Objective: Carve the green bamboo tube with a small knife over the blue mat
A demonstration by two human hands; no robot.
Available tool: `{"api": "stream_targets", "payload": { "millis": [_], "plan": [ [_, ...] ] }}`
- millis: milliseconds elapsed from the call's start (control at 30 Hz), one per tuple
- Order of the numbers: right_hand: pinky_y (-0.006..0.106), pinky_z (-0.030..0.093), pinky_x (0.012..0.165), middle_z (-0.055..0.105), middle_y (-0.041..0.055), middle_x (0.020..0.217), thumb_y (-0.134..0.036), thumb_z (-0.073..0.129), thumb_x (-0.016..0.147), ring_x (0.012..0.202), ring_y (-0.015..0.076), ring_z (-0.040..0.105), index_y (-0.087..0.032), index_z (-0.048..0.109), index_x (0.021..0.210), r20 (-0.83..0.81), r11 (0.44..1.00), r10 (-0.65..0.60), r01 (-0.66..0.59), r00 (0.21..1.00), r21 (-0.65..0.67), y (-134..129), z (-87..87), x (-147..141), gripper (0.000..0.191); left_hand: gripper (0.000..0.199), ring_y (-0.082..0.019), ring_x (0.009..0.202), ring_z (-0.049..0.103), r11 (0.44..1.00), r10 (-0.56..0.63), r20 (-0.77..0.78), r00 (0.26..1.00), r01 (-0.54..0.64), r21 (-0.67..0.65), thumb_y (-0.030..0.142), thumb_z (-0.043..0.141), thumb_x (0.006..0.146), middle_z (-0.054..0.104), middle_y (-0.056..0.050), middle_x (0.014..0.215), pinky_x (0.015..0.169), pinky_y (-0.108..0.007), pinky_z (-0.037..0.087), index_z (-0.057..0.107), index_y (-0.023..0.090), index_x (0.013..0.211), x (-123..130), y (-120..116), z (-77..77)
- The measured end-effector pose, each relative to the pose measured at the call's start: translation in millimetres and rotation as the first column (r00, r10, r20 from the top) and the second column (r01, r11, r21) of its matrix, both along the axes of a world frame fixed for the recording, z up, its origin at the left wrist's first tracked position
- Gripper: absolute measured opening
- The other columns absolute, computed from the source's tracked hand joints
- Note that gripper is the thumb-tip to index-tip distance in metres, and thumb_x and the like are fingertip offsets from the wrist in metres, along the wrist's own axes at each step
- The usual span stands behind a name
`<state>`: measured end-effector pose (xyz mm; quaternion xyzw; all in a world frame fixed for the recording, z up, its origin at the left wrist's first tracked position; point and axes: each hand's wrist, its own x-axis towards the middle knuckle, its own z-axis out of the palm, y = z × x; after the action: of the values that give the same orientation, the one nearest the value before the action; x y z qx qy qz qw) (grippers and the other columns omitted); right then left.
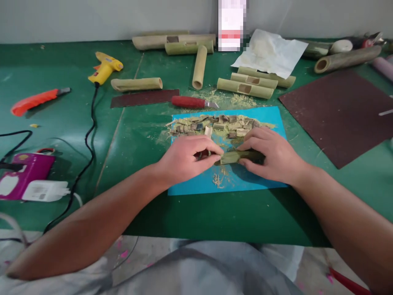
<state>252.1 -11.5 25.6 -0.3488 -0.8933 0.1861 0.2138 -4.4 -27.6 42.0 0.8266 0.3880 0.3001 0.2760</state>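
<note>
A short green bamboo tube (231, 157) lies over the blue sheet (196, 186), held level between my hands. My right hand (268, 153) grips its right part, thumb in front and fingers behind. My left hand (193, 157) is closed at the tube's left end, thumb and fingertips pressed together; whatever they pinch is too small to make out. Behind the hands, bamboo chips and shavings (219, 126) are heaped along the sheet's back edge. A few curled shavings (217, 180) lie in front of the tube.
Beyond the sheet lies a red-handled knife (188, 102). Cut bamboo tubes (245, 88) and a white paper (270, 51) sit farther back. A yellow glue gun (106, 70), orange cutter (35, 101) and purple power strip (29, 174) are left; a dark brown sheet (340, 114) is right.
</note>
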Motion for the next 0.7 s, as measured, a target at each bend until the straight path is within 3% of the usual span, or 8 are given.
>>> {"api": "stream_targets", "payload": {
  "millis": [167,300,700],
  "plan": [
    [0.042,0.044,0.079,0.068,0.0071,0.097,-0.036,0.068,0.084,0.091,0.0264,0.059,-0.025,0.068,0.098,0.047,1.0,0.002,-0.003,0.999,0.025,2.0,0.0,-0.1,0.018,0.008,-0.008,0.06,0.06,0.998,0.06,-0.011,0.998,-0.06,-0.014,0.023,0.067,0.091,0.074,0.0,0.081,0.058,-0.019,0.049,0.074,0.021,0.091,2.2,-8.5,-2.0],
    [0.041,0.044,0.079,0.068,0.0066,0.094,-0.031,0.066,0.084,0.089,0.0252,0.06,-0.024,0.068,0.091,0.047,0.998,0.018,-0.021,0.999,0.066,1.3,-0.4,-0.6,0.01,0.009,-0.007,0.056,0.058,0.997,0.03,-0.03,0.999,-0.032,-0.068,0.023,0.068,0.09,0.073,-0.001,0.079,0.054,-0.018,0.047,0.075,0.019,0.093,-2.1,-5.0,-12.0],
    [0.04,0.043,0.078,0.068,0.0041,0.09,-0.035,0.067,0.079,0.088,0.0237,0.061,-0.026,0.066,0.085,0.03,0.999,0.03,-0.029,0.999,-0.026,9.3,0.4,-0.5,0.011,0.013,-0.013,0.076,0.072,0.998,-0.07,-0.039,0.997,0.069,-0.011,0.024,0.062,0.095,0.077,-0.002,0.089,0.071,-0.023,0.057,0.075,0.022,0.095,-4.3,0.4,-12.4]
  ]
}}
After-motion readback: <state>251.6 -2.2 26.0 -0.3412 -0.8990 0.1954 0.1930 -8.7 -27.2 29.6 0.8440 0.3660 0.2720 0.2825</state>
